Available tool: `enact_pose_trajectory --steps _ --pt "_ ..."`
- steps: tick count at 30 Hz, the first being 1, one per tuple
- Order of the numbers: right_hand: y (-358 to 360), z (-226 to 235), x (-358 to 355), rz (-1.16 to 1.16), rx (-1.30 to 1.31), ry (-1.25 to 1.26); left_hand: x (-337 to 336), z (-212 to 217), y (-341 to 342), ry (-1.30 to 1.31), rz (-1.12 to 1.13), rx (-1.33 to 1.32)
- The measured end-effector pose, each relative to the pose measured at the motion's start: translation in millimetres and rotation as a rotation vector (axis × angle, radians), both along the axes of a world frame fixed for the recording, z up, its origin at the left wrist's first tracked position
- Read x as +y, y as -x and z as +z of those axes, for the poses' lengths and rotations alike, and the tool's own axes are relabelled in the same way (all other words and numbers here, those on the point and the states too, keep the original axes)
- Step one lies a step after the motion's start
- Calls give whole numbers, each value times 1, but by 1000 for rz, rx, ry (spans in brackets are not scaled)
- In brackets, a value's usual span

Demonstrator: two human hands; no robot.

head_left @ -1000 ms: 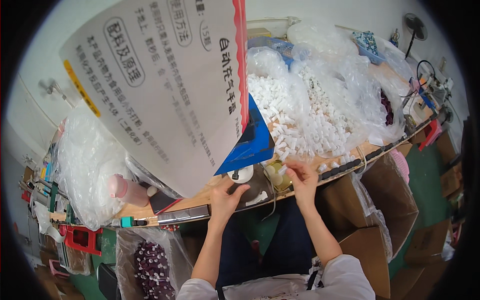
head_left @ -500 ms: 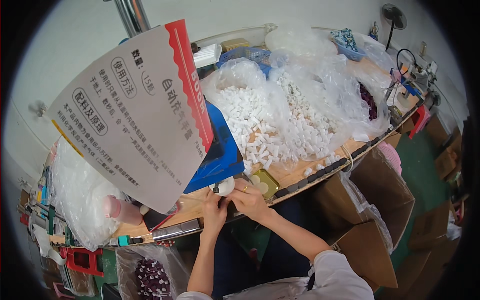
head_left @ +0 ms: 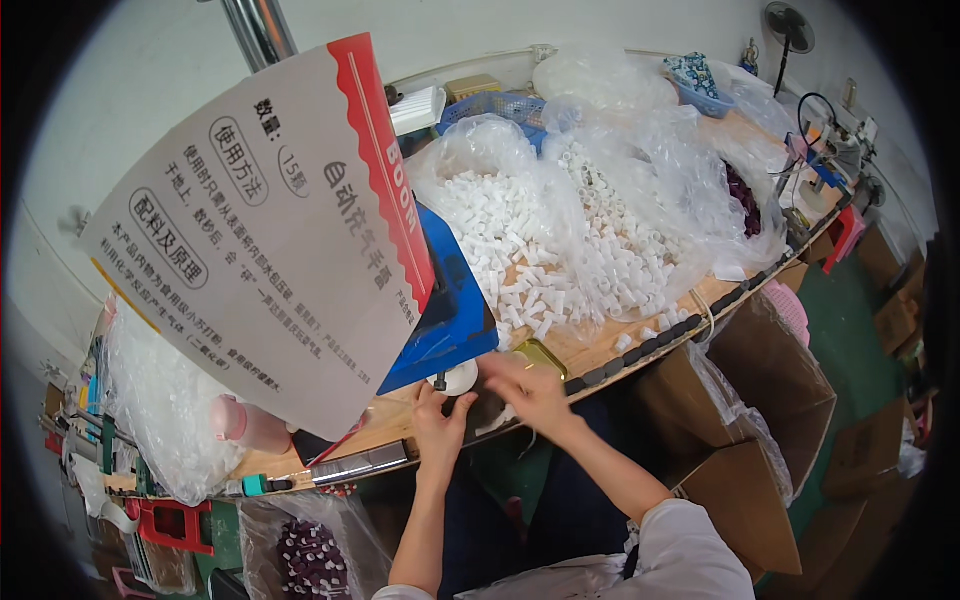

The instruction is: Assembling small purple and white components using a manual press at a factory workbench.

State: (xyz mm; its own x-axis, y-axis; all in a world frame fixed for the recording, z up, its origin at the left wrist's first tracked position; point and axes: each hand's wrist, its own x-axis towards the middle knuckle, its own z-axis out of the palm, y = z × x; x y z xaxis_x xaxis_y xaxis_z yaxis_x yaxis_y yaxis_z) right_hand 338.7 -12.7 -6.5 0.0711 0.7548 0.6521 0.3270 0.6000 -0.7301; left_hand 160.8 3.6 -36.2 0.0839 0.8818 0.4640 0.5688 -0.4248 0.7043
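A blue machine housing (head_left: 445, 345) stands at the bench edge, partly behind a large printed paper sheet (head_left: 260, 230) with a red border. A white round part (head_left: 458, 378) with a small dark knob (head_left: 440, 382) sits under it. My left hand (head_left: 438, 425) is at the near side of this part, fingers curled up to it and thumb beside it; whatever they grip is too small to make out. My right hand (head_left: 535, 395) is just right of it, apart from my left, its fingers smeared by motion. Behind it is a shallow gold tin (head_left: 541, 358).
Loose white short tubes (head_left: 535, 290) spread across the bench, with clear plastic bags (head_left: 660, 190) around them. A pink bottle (head_left: 250, 425) stands at left. Cardboard boxes (head_left: 740, 510) are on the right; a lined bin of purple-and-white pieces (head_left: 312, 555) is below left.
My right hand has moved away from my left, to the right, toward the gold tin. My left hand stays at the white round part. The whole view has shifted slightly.
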Motion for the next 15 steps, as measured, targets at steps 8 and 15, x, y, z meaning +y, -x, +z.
enact_pose_trajectory --steps 8,15 --pt "-137 -9 69 -264 -745 -67 -4 7 1 -20 -73 99" --pt "-136 -16 69 -302 -672 -62 -52 19 16 243 27 -457"
